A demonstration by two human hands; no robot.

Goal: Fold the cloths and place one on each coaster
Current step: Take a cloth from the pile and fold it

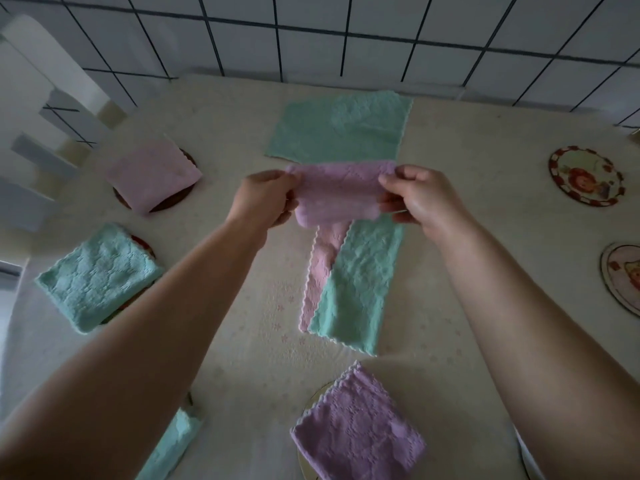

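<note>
Done: four folded fleece cloths sit on round coasters along the frame's left and bottom, among them a mint one (pixel 98 277) and a lilac one (pixel 358 429).
Left: two picture coasters (pixel 585 174) at right stand bare; flat mint cloths (pixel 341 128) wait at centre.
Hands: left hand (pixel 265 199) and right hand (pixel 420 195) each pinch an end of a lilac fleece cloth (pixel 337 194), lifted mid-fold above the tabletop (pixel 450 271).

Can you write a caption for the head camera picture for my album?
Left hand and right hand pinch a fluffy purple cloth above the cream table, mid-fold.

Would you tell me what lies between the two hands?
In the head view, a purple cloth stretches between the left hand and right hand, each pinching an end.
</note>
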